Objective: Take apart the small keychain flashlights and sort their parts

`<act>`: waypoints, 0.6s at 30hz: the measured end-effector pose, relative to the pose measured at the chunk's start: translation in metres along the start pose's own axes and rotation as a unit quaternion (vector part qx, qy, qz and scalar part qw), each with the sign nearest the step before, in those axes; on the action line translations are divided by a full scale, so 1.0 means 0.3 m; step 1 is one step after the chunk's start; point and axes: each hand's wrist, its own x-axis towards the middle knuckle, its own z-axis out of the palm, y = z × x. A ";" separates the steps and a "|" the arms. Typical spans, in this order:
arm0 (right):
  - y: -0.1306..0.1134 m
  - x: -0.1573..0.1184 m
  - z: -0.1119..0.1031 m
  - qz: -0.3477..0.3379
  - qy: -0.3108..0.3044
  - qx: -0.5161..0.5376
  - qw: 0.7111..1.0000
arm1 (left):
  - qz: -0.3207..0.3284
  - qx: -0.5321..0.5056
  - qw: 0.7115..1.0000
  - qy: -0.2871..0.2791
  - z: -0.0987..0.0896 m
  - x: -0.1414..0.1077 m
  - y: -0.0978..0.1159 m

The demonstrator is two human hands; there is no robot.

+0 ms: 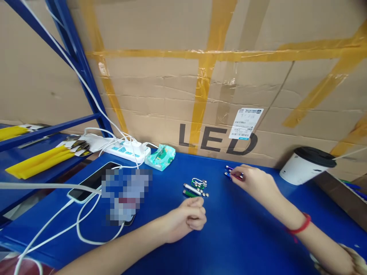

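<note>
My left hand (187, 218) is closed in a loose fist just above the blue table, its palm side hidden. Just beyond it lie a silver metal tube (191, 188) and a green metal tube (189, 194), small like penlights. Behind them lies a pair of small carabiner clips (198, 183), one partly green. Farther right, my right hand (252, 179) pinches a small red metal tube (238, 176) between thumb and fingers. Beside those fingertips lie a purple tube (228, 167) and a blue tube (227, 175), partly covered by the hand.
A white cup with a black lid (304, 168) stands at the back right, beside an open carton (344, 194). At left are a phone (91, 185), white cables, a power strip (126, 149) and a teal tissue pack (161, 156). A large cardboard box (160, 95) stands behind.
</note>
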 end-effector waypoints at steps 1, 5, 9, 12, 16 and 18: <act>0.021 -0.002 0.001 0.015 -0.005 -0.008 1.000 | -0.003 0.010 1.000 -0.007 0.004 -0.002 -0.004; 0.075 -0.030 0.037 0.050 -0.032 -0.038 0.998 | -0.018 0.064 0.998 -0.023 0.015 -0.006 -0.017; 0.108 -0.055 0.079 0.063 -0.037 -0.044 0.996 | -0.048 0.115 0.990 -0.060 0.014 -0.005 -0.019; 0.125 -0.060 0.102 0.061 -0.021 -0.018 0.998 | -0.046 0.096 0.992 -0.067 0.011 -0.006 -0.018; 0.129 -0.051 0.125 0.073 -0.014 0.022 0.997 | -0.039 0.058 0.995 -0.072 0.009 -0.011 -0.026; 0.123 -0.044 0.128 0.083 -0.019 0.028 0.996 | -0.050 0.060 0.993 -0.088 0.010 -0.014 -0.032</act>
